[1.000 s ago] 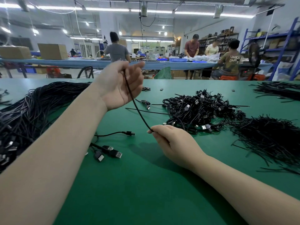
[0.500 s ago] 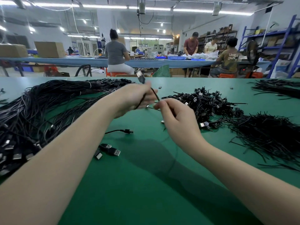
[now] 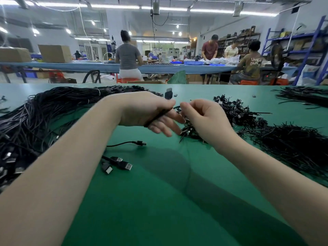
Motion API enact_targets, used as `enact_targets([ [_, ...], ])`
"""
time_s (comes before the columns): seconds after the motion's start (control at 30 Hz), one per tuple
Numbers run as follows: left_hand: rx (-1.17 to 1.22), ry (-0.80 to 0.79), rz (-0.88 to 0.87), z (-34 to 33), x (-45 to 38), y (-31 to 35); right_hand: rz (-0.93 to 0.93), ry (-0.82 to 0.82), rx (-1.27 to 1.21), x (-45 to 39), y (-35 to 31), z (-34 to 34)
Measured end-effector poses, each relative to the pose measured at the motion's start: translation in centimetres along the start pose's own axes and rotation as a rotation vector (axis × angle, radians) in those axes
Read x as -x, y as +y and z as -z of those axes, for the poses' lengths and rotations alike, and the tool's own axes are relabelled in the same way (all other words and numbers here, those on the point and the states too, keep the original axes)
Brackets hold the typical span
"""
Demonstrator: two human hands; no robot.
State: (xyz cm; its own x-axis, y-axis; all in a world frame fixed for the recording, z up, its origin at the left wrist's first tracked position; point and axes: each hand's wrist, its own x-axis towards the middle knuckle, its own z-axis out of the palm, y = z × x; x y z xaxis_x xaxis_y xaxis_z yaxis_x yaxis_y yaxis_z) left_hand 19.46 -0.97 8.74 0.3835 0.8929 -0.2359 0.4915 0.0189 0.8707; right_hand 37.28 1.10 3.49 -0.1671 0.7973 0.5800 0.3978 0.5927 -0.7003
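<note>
A black USB cable [image 3: 157, 116] is looped across the back of my left hand [image 3: 142, 110], which is held above the green table [image 3: 159, 201]. Its plug end [image 3: 168, 94] sticks up past my left fingers. My right hand [image 3: 204, 118] is just to the right, fingers curled, pinching the cable's other part close to my left fingertips. Both hands hover over the table's middle.
A big bundle of long black cables [image 3: 35, 121] lies at the left. A heap of coiled cables [image 3: 236, 112] and a pile of black ties [image 3: 292, 144] lie at the right. Loose USB plugs [image 3: 117, 163] lie near my left forearm. People work at a far bench.
My left hand came down from raised and palm-up to level with the right. The straight cable between the hands is now wound around my left hand. My right hand moved up beside it.
</note>
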Motion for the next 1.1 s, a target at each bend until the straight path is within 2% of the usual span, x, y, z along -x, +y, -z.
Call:
enact_targets([
  [0.1, 0.036, 0.263, -0.073, -0.6, -1.1, 0.3, 0.04, 0.026, -0.012, 0.3, -1.0, -0.7],
  [0.17, -0.029, 0.462, -0.167, -0.3, -1.3, 0.4, 0.044, -0.073, -0.094, 0.7, -1.1, -1.3],
  [0.23, 0.101, 0.57, -0.288, -0.3, -1.3, 0.9, -0.038, -0.241, -0.266, 1.2, -0.7, -1.7],
  [0.3, 0.396, 0.534, -0.413, -0.4, -0.7, 1.7, -0.128, -0.424, -0.404, 1.5, 0.2, -1.8],
  [0.4, 0.747, 0.312, -0.567, -0.2, 0.3, 2.5, -0.273, -0.619, -0.514, 1.5, 1.9, -1.5],
  [0.5, 0.85, 0.13, -0.626, 0.4, 1.5, 2.7, -0.381, -0.648, -0.306, 1.4, 3.0, -0.8],
  [0.57, 0.699, 0.009, -0.566, 0.8, 1.9, 2.3, -0.39, -0.496, -0.095, 1.0, 3.1, -0.2],
  [0.6, 0.523, -0.016, -0.487, 0.7, 1.9, 1.9, -0.382, -0.391, -0.037, 0.6, 3.0, 0.2],
  [0.7, -0.172, 0.079, -0.126, -0.4, 0.5, 0.6, -0.295, -0.194, -0.029, -0.7, 1.8, 1.3],
  [0.77, -0.318, 0.198, -0.02, -1.6, -0.6, 0.1, -0.256, -0.2, -0.123, -1.0, 0.5, 1.5],
  [0.83, -0.135, 0.334, -0.078, -2.1, -1.6, -0.3, -0.256, -0.272, -0.26, -0.8, -0.7, 1.2],
  [0.9, 0.227, 0.398, -0.167, -2.0, -2.0, -0.4, -0.248, -0.365, -0.341, -0.2, -1.3, 0.5],
  [1.0, 0.585, 0.334, -0.296, -2.0, -2.0, 0.0, -0.228, -0.465, -0.379, 0.6, -0.8, -0.5],
  [1.1, 0.708, 0.274, -0.369, -2.3, -1.7, 0.5, -0.252, -0.504, -0.369, 1.0, 0.6, -0.9],
])
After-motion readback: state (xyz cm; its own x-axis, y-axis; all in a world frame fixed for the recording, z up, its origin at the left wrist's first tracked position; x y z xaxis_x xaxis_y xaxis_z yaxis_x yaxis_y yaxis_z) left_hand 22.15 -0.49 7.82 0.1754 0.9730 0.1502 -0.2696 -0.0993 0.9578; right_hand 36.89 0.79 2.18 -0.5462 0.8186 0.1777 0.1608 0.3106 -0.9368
